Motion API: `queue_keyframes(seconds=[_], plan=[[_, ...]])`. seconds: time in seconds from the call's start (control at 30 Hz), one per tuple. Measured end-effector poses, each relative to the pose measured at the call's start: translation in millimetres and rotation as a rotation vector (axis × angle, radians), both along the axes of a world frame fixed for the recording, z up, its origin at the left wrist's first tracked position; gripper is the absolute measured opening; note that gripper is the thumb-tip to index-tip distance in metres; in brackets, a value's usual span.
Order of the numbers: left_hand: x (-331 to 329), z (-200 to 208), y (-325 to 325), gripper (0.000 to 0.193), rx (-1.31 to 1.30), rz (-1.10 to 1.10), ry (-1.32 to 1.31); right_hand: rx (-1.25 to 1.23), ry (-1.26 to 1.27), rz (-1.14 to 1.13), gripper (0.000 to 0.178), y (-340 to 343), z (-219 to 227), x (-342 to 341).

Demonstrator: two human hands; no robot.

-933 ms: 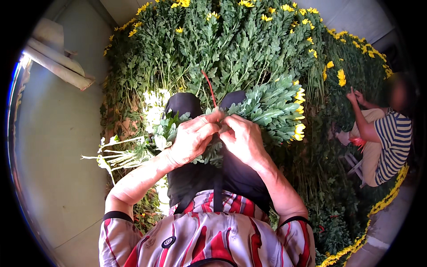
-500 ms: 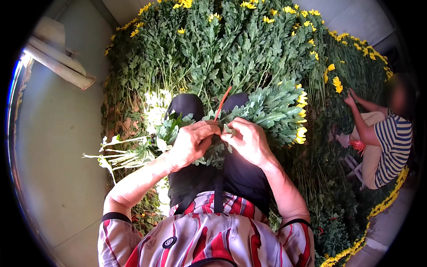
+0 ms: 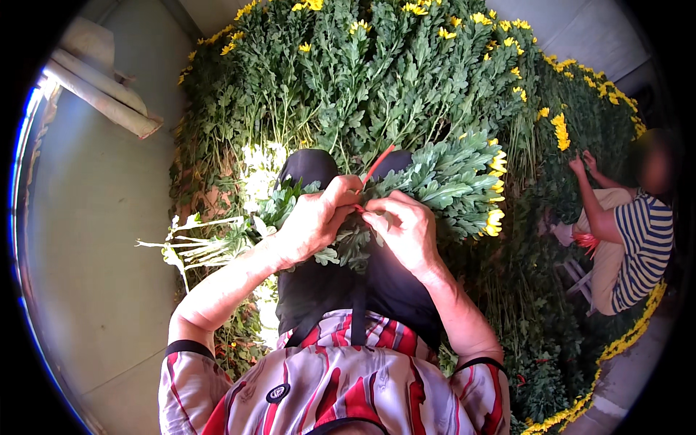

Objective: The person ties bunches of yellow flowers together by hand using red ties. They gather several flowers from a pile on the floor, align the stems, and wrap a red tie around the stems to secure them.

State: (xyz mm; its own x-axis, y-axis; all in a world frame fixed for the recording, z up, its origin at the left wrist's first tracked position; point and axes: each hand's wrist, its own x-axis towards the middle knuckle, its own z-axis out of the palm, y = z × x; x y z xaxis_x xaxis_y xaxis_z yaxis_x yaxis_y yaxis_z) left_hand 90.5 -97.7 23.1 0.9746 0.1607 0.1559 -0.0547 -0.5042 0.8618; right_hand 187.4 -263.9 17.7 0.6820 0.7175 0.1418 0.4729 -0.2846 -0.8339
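Note:
Across my knees lies a bunch of yellow chrysanthemums (image 3: 453, 177), its flower heads to the right and its cut stems to the left. A red tie strip (image 3: 378, 164) goes round the middle of the bunch, with one long end sticking up and to the right. My left hand (image 3: 319, 221) is closed in a pinch on the tie, over the leafy stems. Beside it, my right hand (image 3: 402, 226) pinches a short red part of the same tie. The underside of the bunch is hidden.
A large heap of cut chrysanthemums (image 3: 348, 87) fills the floor ahead and to the right. At the right a person in a striped shirt (image 3: 641, 239) sits on a low stool, handling flowers (image 3: 560, 132). A pale wall (image 3: 101, 239) stands at the left.
The tie's long end leans further right, and a red piece now shows between my fingertips. My left fingers have lifted slightly. The whole view has shifted a little.

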Motion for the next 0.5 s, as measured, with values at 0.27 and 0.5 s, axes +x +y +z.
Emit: queue_keyframes(seconds=[0.27,0.5], plan=[[3.9,-21.4,-3.8,0.019,0.174,-0.053,-0.274,-0.086,0.183,0.138,0.014,-5.5,2.3,15.7],[-3.2,-22.1,-10.9,0.024,0.177,0.015,-0.219,-0.036,0.154,0.148,0.009,-7.3,4.6,16.1]])
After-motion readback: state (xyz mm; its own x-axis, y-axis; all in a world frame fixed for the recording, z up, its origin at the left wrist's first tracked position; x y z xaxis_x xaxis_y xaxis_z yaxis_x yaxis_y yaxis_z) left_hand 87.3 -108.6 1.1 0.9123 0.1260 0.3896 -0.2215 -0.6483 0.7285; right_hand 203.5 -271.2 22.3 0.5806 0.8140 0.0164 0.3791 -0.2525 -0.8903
